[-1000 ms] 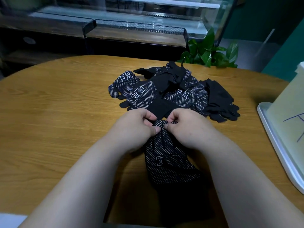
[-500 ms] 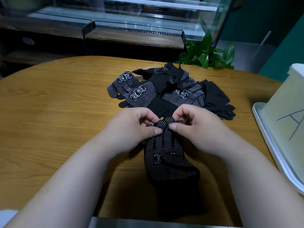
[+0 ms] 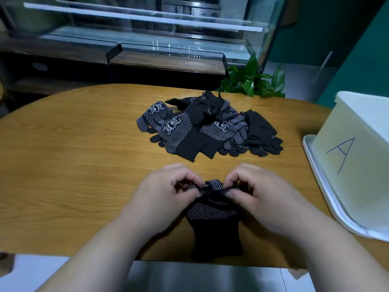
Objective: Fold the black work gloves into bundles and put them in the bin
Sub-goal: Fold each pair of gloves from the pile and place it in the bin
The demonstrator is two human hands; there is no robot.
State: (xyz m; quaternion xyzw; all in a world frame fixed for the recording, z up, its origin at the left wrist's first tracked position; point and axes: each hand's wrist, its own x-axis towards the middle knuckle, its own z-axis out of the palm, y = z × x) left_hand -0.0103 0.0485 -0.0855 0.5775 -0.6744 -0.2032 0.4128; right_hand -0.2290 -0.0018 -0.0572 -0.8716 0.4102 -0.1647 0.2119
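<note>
A black work glove with white dots (image 3: 212, 213) lies near the table's front edge, its cuff toward me and its finger end rolled back. My left hand (image 3: 166, 192) and my right hand (image 3: 259, 192) each pinch that rolled end from either side. Farther back on the wooden table (image 3: 73, 154) sits a loose pile of black gloves (image 3: 208, 127), several with white printed labels. The white bin (image 3: 355, 157), marked with a blue letter A, stands at the right edge on a white tray (image 3: 328, 205).
A green potted plant (image 3: 252, 81) rises behind the table's far edge. A glass display counter (image 3: 147, 47) fills the background. The table's front edge runs just below the glove's cuff.
Both hands have pulled back toward me, away from the pile, rolling the glove's finger end over so the glove looks shorter. The camera view has tilted up a little.
</note>
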